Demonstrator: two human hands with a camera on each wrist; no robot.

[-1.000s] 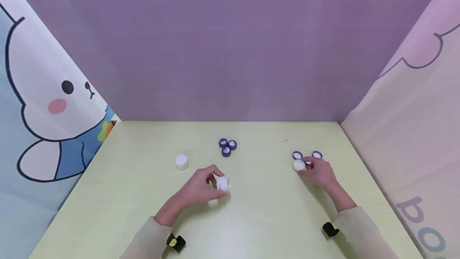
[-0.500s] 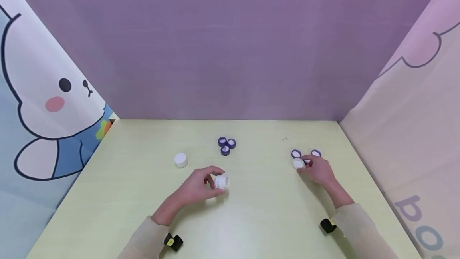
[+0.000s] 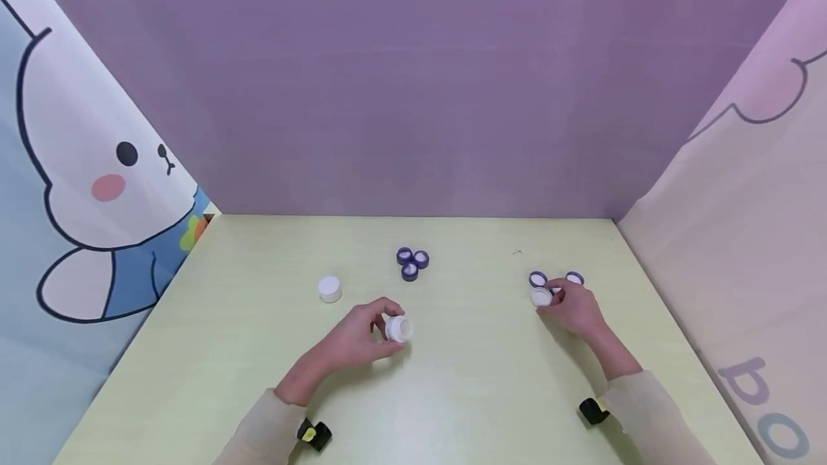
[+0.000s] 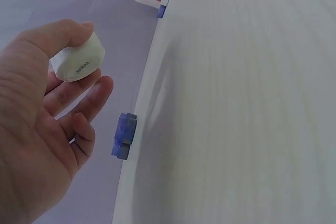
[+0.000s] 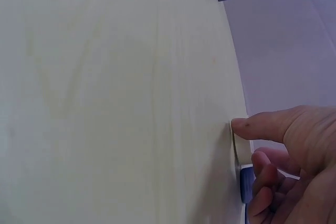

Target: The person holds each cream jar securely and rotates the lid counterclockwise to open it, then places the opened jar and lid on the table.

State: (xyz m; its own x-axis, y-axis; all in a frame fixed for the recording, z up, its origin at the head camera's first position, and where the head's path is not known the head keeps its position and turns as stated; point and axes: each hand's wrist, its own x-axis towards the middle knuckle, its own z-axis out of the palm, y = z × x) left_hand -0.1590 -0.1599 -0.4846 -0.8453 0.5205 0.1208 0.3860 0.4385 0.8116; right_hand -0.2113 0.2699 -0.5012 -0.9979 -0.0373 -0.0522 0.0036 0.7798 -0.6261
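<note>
My left hand (image 3: 363, 334) holds a small white bottle (image 3: 398, 329) between thumb and fingers, above the table. Its round mouth tilts toward the head camera, and dark lettering shows on it in the left wrist view. At the right, my right hand (image 3: 573, 307) pinches a round white lid (image 3: 540, 297), hollow side up, low at the table. Purple-rimmed caps with pale insides lie around that hand: one behind the lid (image 3: 538, 278), one behind the knuckles (image 3: 574, 278), and another mostly hidden by the fingers. In the right wrist view, the thumb (image 5: 257, 124) presses the lid's edge.
Three purple caps (image 3: 410, 272) lie touching in a cluster at the table's middle back. A white round lid or jar (image 3: 329, 289) stands to the left of them. A purple cloth wall (image 3: 413, 92) rises behind the pale table (image 3: 465, 393), with printed cloths at both sides.
The bottle in my left hand has turned slightly, so its mouth faces the head camera more. The right hand and the lid have hardly moved.
</note>
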